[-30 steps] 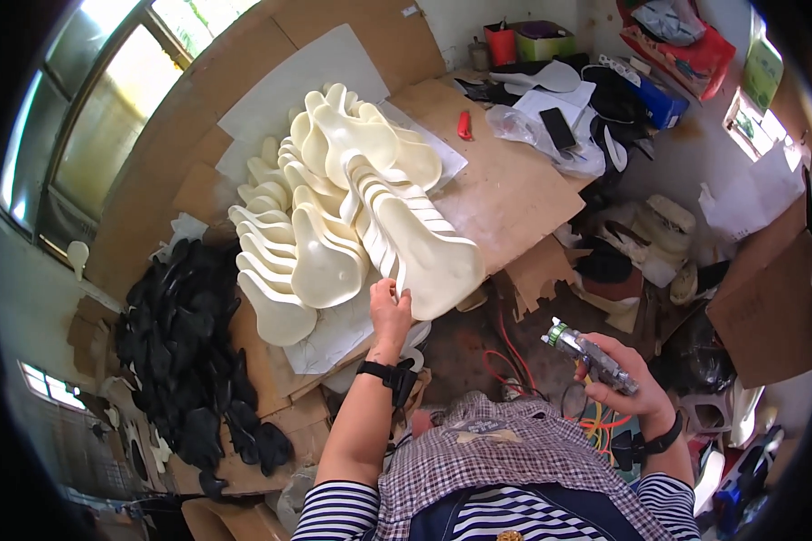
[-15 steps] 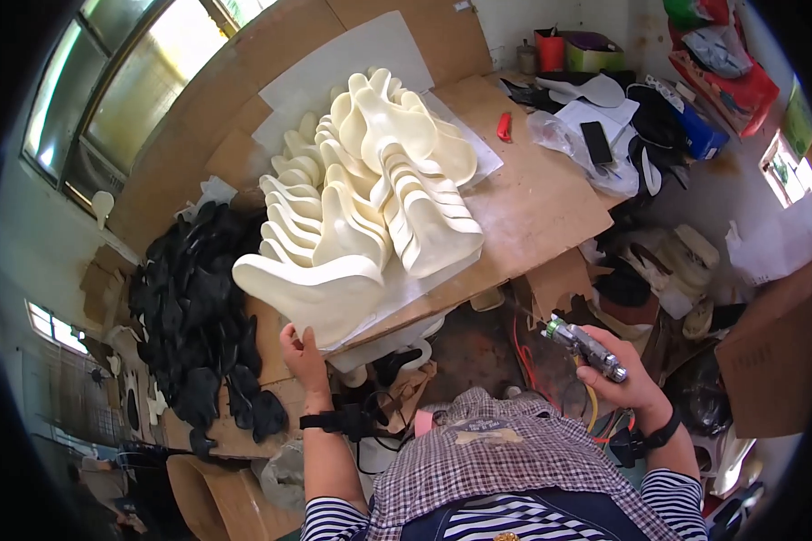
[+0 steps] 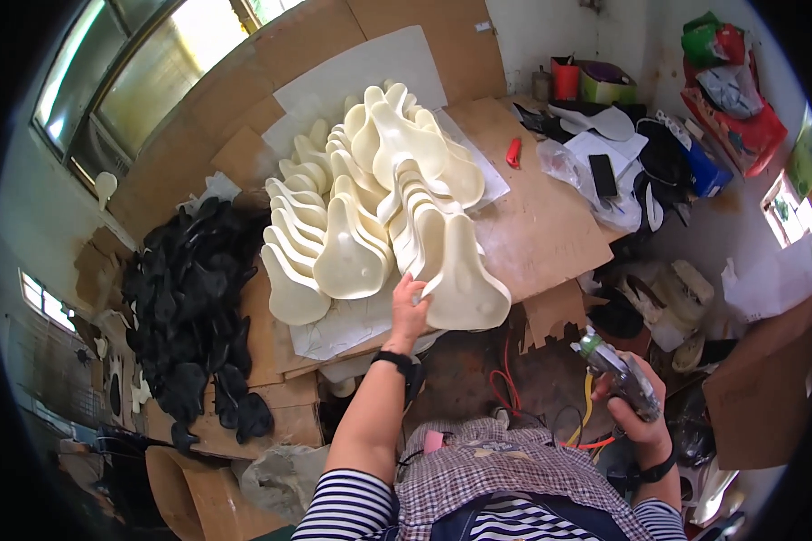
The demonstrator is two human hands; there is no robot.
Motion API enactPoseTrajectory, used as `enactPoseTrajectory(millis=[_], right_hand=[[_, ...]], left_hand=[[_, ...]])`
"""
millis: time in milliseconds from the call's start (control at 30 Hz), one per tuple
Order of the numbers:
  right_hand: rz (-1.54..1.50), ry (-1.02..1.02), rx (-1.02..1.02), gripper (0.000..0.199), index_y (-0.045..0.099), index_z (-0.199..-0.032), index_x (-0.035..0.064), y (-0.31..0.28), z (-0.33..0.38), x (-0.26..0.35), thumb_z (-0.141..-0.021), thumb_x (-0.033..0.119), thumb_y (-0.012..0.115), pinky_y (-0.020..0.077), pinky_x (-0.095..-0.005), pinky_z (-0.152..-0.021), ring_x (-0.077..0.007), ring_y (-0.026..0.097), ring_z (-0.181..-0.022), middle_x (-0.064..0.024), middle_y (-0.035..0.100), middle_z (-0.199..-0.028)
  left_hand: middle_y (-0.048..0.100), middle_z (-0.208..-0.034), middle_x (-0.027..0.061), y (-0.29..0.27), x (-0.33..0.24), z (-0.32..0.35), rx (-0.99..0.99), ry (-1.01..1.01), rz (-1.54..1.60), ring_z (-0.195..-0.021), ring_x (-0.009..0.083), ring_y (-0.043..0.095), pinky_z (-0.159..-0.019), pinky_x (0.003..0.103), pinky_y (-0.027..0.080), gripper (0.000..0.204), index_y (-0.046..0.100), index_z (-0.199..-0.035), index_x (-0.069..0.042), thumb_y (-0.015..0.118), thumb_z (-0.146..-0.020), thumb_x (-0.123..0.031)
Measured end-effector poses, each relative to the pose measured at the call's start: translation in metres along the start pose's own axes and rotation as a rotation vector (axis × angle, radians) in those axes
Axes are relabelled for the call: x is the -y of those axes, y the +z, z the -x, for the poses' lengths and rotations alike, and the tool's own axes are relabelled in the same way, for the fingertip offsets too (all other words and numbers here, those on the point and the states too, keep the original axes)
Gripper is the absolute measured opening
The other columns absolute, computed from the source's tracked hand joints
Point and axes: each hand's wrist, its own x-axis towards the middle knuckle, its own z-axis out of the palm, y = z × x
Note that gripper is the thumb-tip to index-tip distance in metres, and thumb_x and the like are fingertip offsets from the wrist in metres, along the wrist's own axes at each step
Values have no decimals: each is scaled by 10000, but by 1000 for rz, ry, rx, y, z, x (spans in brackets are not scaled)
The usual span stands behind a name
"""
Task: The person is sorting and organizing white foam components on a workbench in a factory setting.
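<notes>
Cream bicycle saddle shells point(image 3: 356, 257) stand in nested rows and a heap on the table, noses mostly upward. My left hand point(image 3: 410, 314) is closed on the left edge of the front saddle shell point(image 3: 467, 293) in the right-hand row, which leans out over the table's near edge. My right hand point(image 3: 645, 392) is wrapped around a metal spray gun point(image 3: 618, 370) with a green ring near its nozzle. The gun is off to the right of the table, its nozzle pointing up and to the left.
Black saddle covers point(image 3: 189, 307) are heaped left of the rows. On the brown cardboard tabletop point(image 3: 550, 225) lies a red cutter point(image 3: 513, 152); a phone point(image 3: 603, 175) rests farther right among papers and plastic. Orange and yellow hoses point(image 3: 589, 406) hang below the table's near edge.
My left hand has moved right, from the left front shell to the right-hand row's front shell. The left shell now stands lined up in its row. The spray gun has come lower and rightward.
</notes>
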Motion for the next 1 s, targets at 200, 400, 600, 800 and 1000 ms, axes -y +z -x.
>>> enactPoseTrajectory(millis=[200, 400, 600, 800, 1000], right_hand=[[109, -20, 3, 699, 431, -1319, -47, 3, -7, -2, -780, 290, 721, 506, -344, -788, -210, 611, -865, -132, 604, -1002], [114, 33, 1, 716, 433, -1299, -47, 8, -30, -29, -783, 358, 719, 498, -326, -747, -181, 600, -798, -97, 605, -910], [130, 97, 243, 535, 467, -1289, -7, 30, -92, -56, -834, 192, 666, 452, -253, -723, -115, 556, -812, -49, 611, -928], [68, 52, 388, 618, 410, -1359, -21, 52, -118, -55, -823, 114, 687, 493, -315, -803, -170, 603, -878, -79, 605, -975], [135, 115, 224, 608, 440, -1332, -10, 14, -86, -38, -804, 135, 705, 491, -316, -814, -172, 607, -892, -85, 611, -1000]], left_hand=[[604, -1094, 163, 26, -14, -10, -211, -10, -496, -1038, 326, 564, -946, 414, 438, 206, 702, -975, -86, 680, -772, -111], [611, -931, 152, -21, -54, 10, -187, 104, -121, -861, 360, 591, -772, 404, 492, 148, 654, -915, -26, 604, -776, -22], [611, -1023, 189, -25, -39, 26, -111, 85, 47, -997, 371, 574, -862, 412, 477, 172, 655, -929, -3, 569, -779, -1], [484, -1340, 220, 3, 1, 9, -54, 17, -166, -1244, 388, 430, -1048, 417, 371, 243, 690, -994, -78, 655, -757, -36], [450, -1371, 193, 34, 0, -17, -109, -21, -313, -1296, 380, 358, -1045, 478, 324, 188, 707, -942, -122, 662, -760, -105]])
